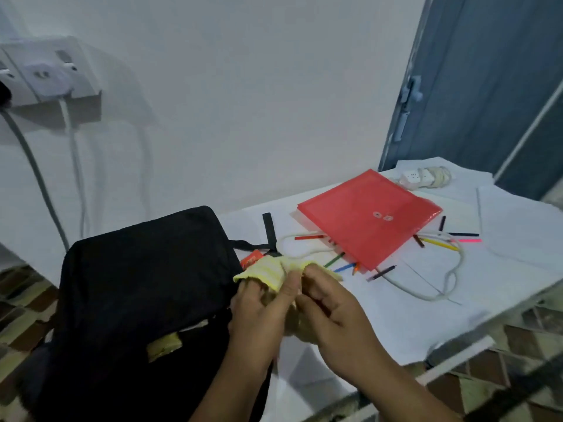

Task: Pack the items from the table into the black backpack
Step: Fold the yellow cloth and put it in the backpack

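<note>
The black backpack [146,287] sits at lower left, half off the counter [380,318], its fabric limp. At the centre bottom both hands meet on a yellow cloth [271,271] just right of the backpack: the left hand [259,312] has fingers curled under it with the thumb pinching on top, the right hand [329,306] pinches its right edge. The cloth looks light and soft, so it should bunch or fold easily; taking it by the folded edges would keep it compact. Right of centre lies a red folder [368,217], flat and likely slick, best lifted by an edge. Coloured pencils [438,243] lie scattered around it, thin and prone to roll, better gathered in a bundle. A white cable [447,287] loops across them
</note>
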Demonstrator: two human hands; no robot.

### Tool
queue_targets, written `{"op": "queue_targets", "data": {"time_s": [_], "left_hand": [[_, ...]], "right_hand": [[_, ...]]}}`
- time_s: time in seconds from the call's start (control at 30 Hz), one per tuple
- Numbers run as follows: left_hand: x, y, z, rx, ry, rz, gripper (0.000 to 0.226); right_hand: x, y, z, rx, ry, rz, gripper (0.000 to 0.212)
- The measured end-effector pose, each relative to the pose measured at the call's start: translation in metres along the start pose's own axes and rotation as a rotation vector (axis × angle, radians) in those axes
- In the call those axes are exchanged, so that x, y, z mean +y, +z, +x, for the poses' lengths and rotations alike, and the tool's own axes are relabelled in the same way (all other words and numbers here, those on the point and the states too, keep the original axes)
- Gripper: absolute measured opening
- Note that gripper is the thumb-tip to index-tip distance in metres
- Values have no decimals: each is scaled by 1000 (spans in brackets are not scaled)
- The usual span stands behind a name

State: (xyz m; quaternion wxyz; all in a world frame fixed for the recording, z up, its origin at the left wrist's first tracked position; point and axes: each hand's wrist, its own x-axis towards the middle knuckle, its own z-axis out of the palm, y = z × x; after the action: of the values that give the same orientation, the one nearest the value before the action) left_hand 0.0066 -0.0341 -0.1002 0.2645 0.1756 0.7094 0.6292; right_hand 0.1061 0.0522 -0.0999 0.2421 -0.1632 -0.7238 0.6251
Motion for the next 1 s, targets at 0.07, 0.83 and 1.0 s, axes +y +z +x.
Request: {"op": "queue_targets", "data": {"time_s": [0.07, 0.83, 1.0], "left_hand": [[-2, 4, -5, -9, -65, -79, 26], [32, -27, 2, 154, 158, -118, 51], [34, -6, 4, 322, 170, -159, 38]], "right_hand": [[5, -2, -12, 95, 11, -33, 18], [-11, -95, 36, 485, 116, 324, 13], [0, -135, 57, 414, 125, 336, 8]]}}
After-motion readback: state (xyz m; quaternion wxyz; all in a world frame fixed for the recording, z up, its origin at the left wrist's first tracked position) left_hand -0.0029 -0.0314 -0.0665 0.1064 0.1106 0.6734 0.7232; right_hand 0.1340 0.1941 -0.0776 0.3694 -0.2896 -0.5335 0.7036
